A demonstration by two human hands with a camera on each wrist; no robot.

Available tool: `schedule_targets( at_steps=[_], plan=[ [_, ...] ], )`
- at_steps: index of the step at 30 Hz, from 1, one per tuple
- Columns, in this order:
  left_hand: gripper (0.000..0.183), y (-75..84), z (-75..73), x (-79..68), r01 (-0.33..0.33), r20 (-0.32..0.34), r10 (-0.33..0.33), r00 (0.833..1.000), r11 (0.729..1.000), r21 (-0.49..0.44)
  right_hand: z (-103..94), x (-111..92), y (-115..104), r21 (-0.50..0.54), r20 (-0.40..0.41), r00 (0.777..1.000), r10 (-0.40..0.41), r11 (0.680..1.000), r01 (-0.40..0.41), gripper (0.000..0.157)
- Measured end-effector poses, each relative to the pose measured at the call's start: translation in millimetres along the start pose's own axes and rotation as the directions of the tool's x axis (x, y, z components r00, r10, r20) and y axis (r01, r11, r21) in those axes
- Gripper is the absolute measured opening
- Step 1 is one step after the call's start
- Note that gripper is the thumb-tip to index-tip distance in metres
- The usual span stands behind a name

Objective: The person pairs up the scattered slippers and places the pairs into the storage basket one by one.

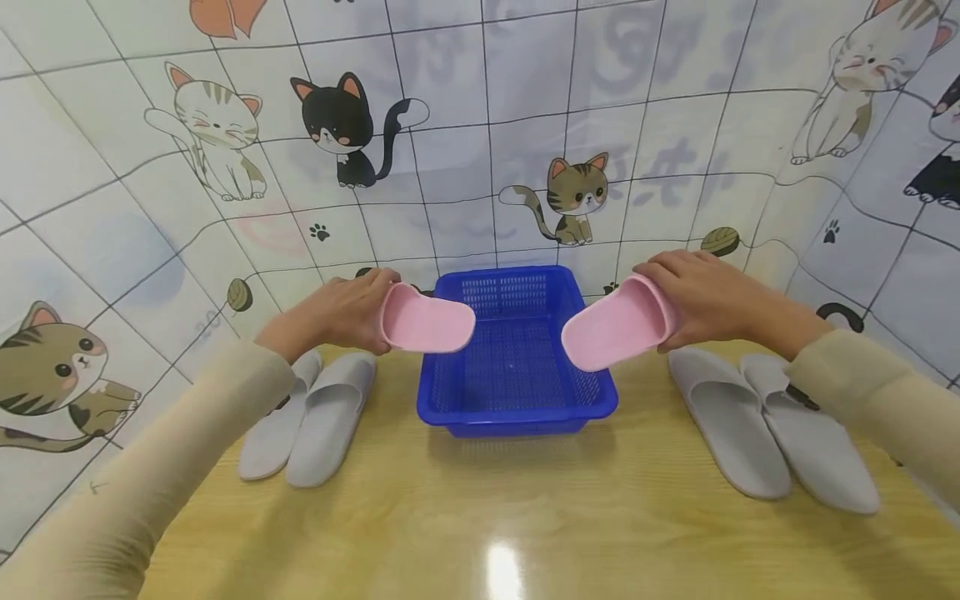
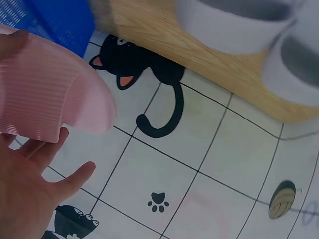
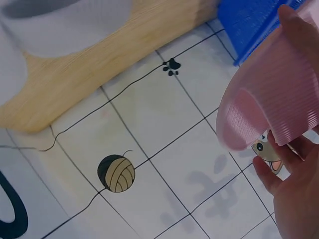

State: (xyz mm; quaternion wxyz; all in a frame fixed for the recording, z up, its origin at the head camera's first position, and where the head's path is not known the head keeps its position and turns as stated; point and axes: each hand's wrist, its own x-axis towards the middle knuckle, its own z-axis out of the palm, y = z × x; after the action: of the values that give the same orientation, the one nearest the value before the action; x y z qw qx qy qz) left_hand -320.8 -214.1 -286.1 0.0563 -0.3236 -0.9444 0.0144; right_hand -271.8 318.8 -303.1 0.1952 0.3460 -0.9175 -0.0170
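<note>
In the head view my left hand (image 1: 348, 310) grips a pink slipper (image 1: 429, 323) by its strap end, the heel pointing right. Across from it my right hand (image 1: 701, 296) holds the other pink slipper (image 1: 617, 327), heel pointing left and down. Both slippers hang in the air on either side of a blue plastic basket (image 1: 517, 423), above its rim. Ribbed straps show close up in the left wrist view on one slipper (image 2: 50, 89) and in the right wrist view on the other slipper (image 3: 279, 94). Some fingers are hidden behind the slippers.
A pair of grey slippers (image 1: 330, 433) lies on the wooden table (image 1: 480, 508) at the left. Another grey pair (image 1: 738, 433) lies at the right, under my right forearm. Behind the basket rises a wall covering with cartoon cats (image 1: 465, 108).
</note>
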Motion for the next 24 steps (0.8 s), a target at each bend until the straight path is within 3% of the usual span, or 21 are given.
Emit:
schedule_targets(
  at_steps=[5, 11, 17, 24],
  plan=[
    [0.098, 4.9, 0.3, -1.4, 0.013, -0.066, -0.020, 0.998, 0.994, -0.108, -1.5, -0.6, -6.5, 0.016, -0.020, 0.997, 0.079, 0.997, -0.079, 0.117],
    [0.100, 13.4, 9.1, -3.4, 0.035, -0.131, -0.070, 0.989, 0.968, -0.250, -2.5, -4.1, -14.1, 0.089, -0.070, 0.985, 0.155, 0.985, -0.149, 0.118],
    [0.101, 19.0, 19.9, -7.6, 0.039, -0.194, -0.099, 0.976, 0.955, -0.294, -0.5, -3.1, -24.0, 0.171, -0.097, 0.975, 0.199, 0.969, -0.181, 0.113],
    [0.107, 25.9, 26.7, -11.8, -0.012, -0.312, -0.096, 0.945, 0.944, -0.329, -0.6, -1.3, -32.7, 0.197, -0.108, 0.967, 0.232, 0.958, -0.208, 0.111]
  ],
)
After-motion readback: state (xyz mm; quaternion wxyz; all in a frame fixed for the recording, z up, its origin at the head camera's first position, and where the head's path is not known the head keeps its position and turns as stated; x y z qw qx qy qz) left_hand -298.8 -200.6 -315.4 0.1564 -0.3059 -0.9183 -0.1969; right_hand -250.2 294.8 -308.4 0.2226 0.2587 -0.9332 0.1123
